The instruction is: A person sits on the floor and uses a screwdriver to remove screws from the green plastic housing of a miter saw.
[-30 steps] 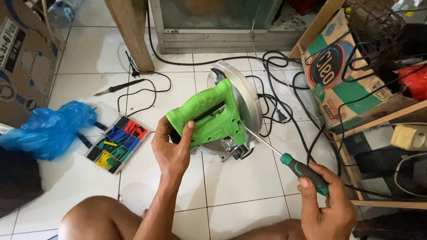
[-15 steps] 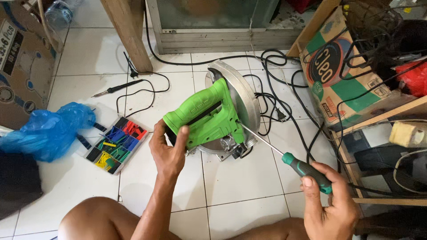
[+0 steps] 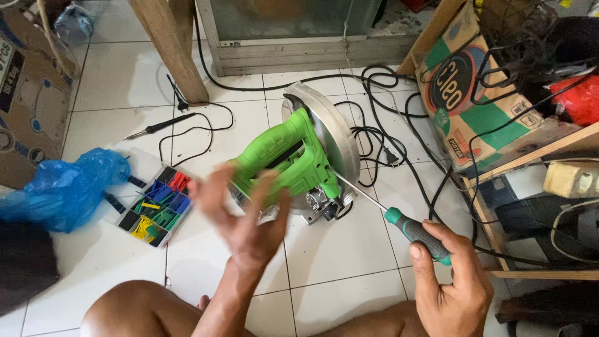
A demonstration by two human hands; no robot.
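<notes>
A brown cardboard box [image 3: 28,106] with printed panels is sitting at nine o'clock, cut off by the left edge, and a second cardboard box [image 3: 474,106], printed in green, black and orange with a round dark emblem, is leaning at two o'clock against a wooden shelf frame [image 3: 530,156]. A clear compartment tray [image 3: 156,206] of red, blue, green and yellow pieces is lying at eight o'clock, just beside a crumpled blue plastic bag [image 3: 62,190]. At the centre the green circular saw [image 3: 299,162] is resting on the white tiled floor [image 3: 349,249], its round metal guard facing one o'clock and its underside hidden. The left hand [image 3: 246,215] is hovering in front of the saw's handle, palm up, fingers spread wide and gripping nothing; it is blurred, so whether it is touching the handle is hard to tell. The right hand [image 3: 452,281], at five o'clock, is wrapping closed around the green and black grip of a screwdriver [image 3: 387,209], whose thin shaft is pointing toward ten o'clock, its tip disappearing at the saw's base. Black cables [image 3: 380,134] are tangling behind the saw, and a soldering iron [image 3: 153,128] is lying at ten o'clock.
</notes>
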